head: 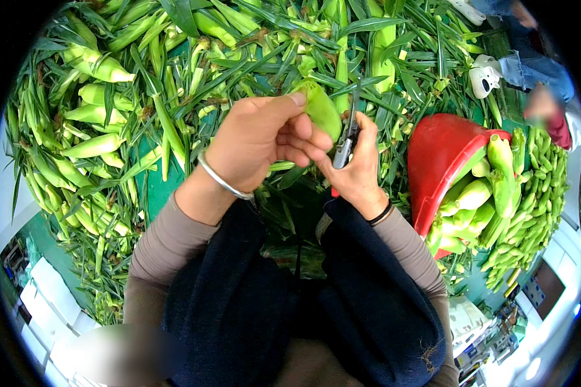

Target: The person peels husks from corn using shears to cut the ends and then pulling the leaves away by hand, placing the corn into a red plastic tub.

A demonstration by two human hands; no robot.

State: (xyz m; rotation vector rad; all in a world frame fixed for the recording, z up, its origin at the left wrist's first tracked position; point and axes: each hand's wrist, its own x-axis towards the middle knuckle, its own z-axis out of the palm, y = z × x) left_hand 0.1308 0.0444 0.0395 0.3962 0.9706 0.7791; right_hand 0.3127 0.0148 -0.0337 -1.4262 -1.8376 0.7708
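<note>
My left hand (266, 138), with a silver bangle at the wrist, pinches a green piece of corn husk (323, 111) between thumb and fingers. Just to its right, my right hand (356, 164) is closed around a metal cutting tool (347, 145), whose dark, narrow blade points away from me. The husk piece lies close beside the blade; whether they touch cannot be told. Beneath both hands, cut husks, long leaves and stalk bits cover the green floor (162, 191). Ears of corn in their husks (97, 145) lie heaped to the left.
A tilted red plastic tub (435, 159) with husked-in corn ears (474, 200) stands at the right. Beyond it spreads a large pile of green ears (527, 232). Another person's jeans leg (532, 67) and white shoe (484, 77) show at the upper right. White boxes (53, 290) stand lower left.
</note>
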